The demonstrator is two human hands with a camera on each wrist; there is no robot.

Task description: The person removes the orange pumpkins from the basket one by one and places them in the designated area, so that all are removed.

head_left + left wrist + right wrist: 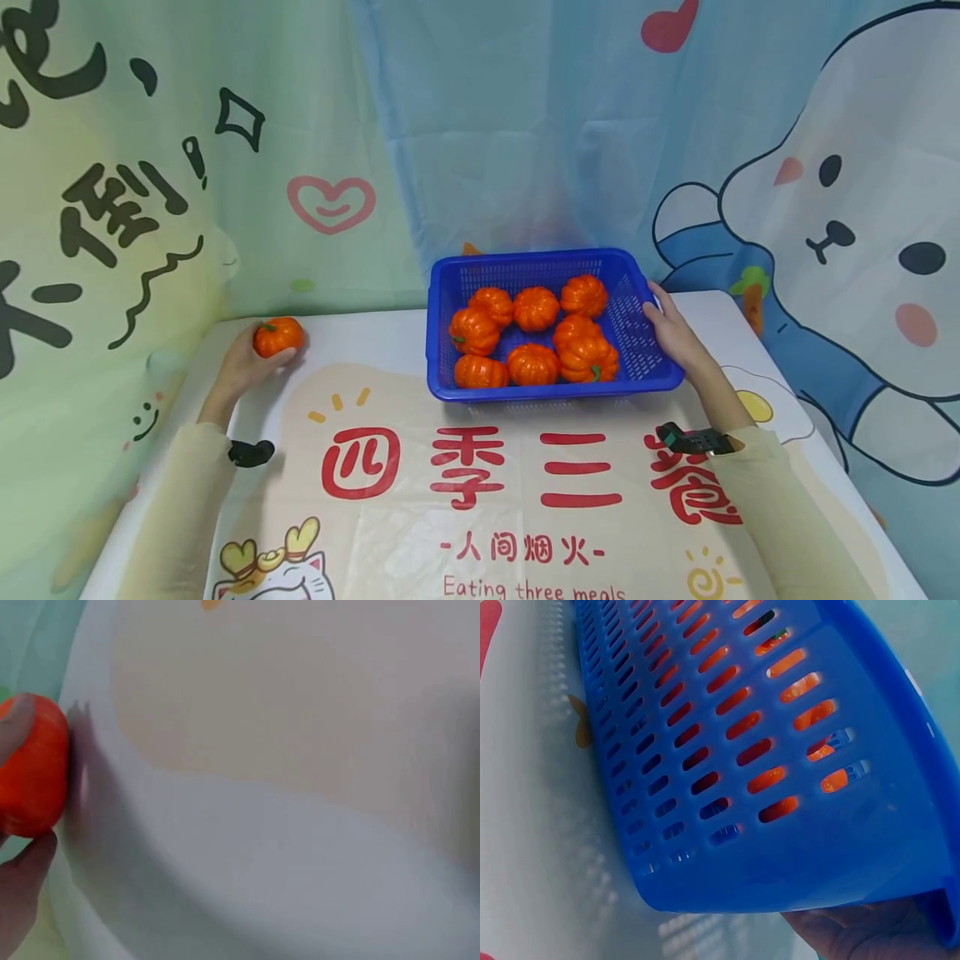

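My left hand (246,363) grips a small orange pumpkin (279,337) with a green stem at the table's back left. In the left wrist view the same pumpkin (34,766) shows at the left edge, between thumb and fingers. My right hand (677,331) holds the right end of a blue plastic basket (555,391) at its rim. Several orange pumpkins (536,309) lie inside, mostly toward the left and middle. The right wrist view shows the basket's slotted wall (727,877), with that hand (877,934) partly hidden behind it under the rim.
A printed cloth with red characters (573,467) covers the white table (360,333). A cartoon curtain (480,150) hangs right behind the table's back edge. Some small orange thing (471,249) peeks out behind the basket's back rim.
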